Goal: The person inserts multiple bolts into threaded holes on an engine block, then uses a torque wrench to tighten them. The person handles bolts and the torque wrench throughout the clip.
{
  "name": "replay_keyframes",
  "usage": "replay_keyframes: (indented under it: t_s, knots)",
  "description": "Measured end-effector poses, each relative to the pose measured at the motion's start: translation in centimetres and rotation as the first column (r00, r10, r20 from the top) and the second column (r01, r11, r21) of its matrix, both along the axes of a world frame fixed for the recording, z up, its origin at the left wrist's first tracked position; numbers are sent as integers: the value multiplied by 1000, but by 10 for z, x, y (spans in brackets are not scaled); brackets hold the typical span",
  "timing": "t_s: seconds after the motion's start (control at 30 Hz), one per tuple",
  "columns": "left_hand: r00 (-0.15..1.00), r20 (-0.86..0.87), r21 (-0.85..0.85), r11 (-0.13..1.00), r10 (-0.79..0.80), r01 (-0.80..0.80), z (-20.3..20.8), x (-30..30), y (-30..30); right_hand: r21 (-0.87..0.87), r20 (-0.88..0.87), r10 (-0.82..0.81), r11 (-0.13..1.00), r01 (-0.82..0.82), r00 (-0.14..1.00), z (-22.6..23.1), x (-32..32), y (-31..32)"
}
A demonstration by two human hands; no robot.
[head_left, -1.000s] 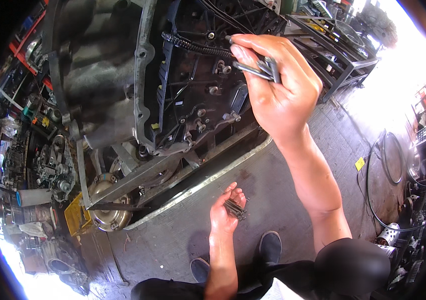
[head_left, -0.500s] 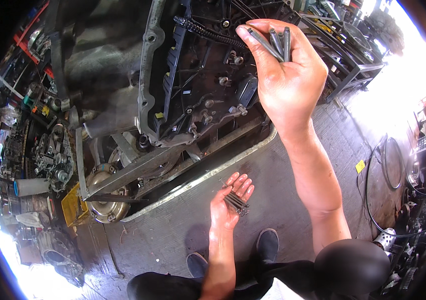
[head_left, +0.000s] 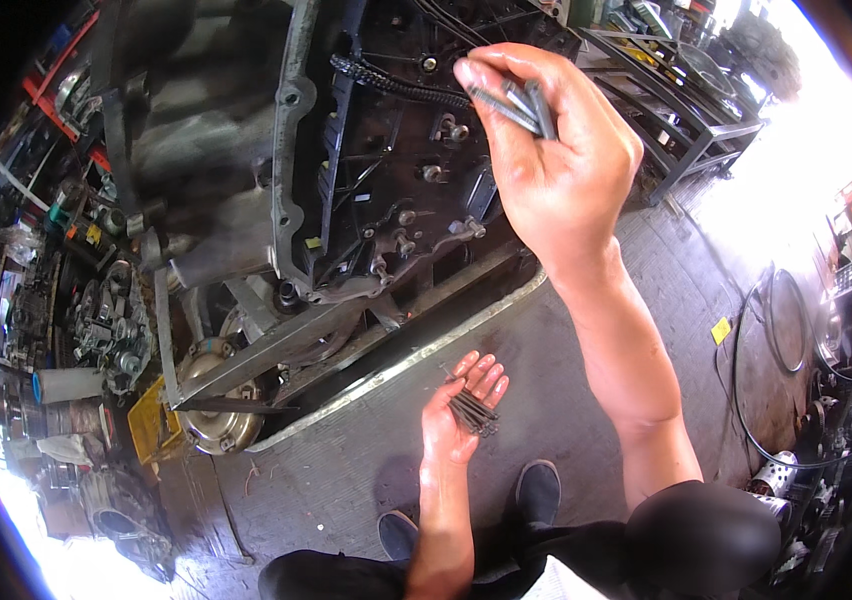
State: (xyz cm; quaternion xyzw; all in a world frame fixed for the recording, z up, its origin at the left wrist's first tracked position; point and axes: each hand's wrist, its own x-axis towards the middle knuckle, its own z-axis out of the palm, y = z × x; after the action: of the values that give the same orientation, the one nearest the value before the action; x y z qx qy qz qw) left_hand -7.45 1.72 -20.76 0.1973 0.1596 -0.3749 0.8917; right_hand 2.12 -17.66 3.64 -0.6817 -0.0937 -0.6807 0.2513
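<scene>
My right hand (head_left: 571,175) is raised at upper centre, fingers curled around a few dark metal bolts (head_left: 543,110); the fingertips pinch toward the machine, and what lies right at their tips is hard to make out. Below it, my left hand (head_left: 443,432) is held palm up over the floor, cradling a bunch of long thin bolts (head_left: 473,412) under its thumb. Beside the right hand is an open gearbox (head_left: 291,150) with a black inner plate (head_left: 361,215). Several bolt heads (head_left: 432,173) stand on the plate, and a braided cable sleeve (head_left: 376,75) crosses it.
A metal frame stand (head_left: 276,350) carries the gearbox. Under it sit a round metal converter (head_left: 214,425) and a yellow crate (head_left: 151,425). Machine parts crowd the left side. At the right are a dark metal rack (head_left: 691,150) and a coiled black cable (head_left: 741,400) on the floor.
My right hand has shifted slightly left with its bolts, which now tilt differently. The left hand stays nearly in place. The whole view has shifted a little.
</scene>
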Motion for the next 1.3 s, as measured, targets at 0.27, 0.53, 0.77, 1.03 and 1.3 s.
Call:
replay_keyframes:
  t_s: [0.27, 0.53, 0.77, 1.03, 1.3]
  knots:
    - [999, 47, -137, 990, 15, -9, 5, 2, -1, -23, -53, -49, 999, 48, 997, 4, -7, 4]
    - [985, 159, -306, 952, 72, -20, 5, 0, 8, 249, -13, 27, 968, -23, 1000, -3, -25, 10]
    - [990, 134, -281, 960, 32, 7, 7, 4, 15, 771, -635, 771, 636, -23, 50, -133, -114, 47]
    - [992, -95, -216, 975, -81, 59, -10, 4, 12, 496, -867, 495, 868, -11, -60, -189, -108, 56]
    - [989, 52, -209, 968, -135, 143, -10, 4, 15, 703, -688, 713, 701, 122, -132, -197, -91, 45]
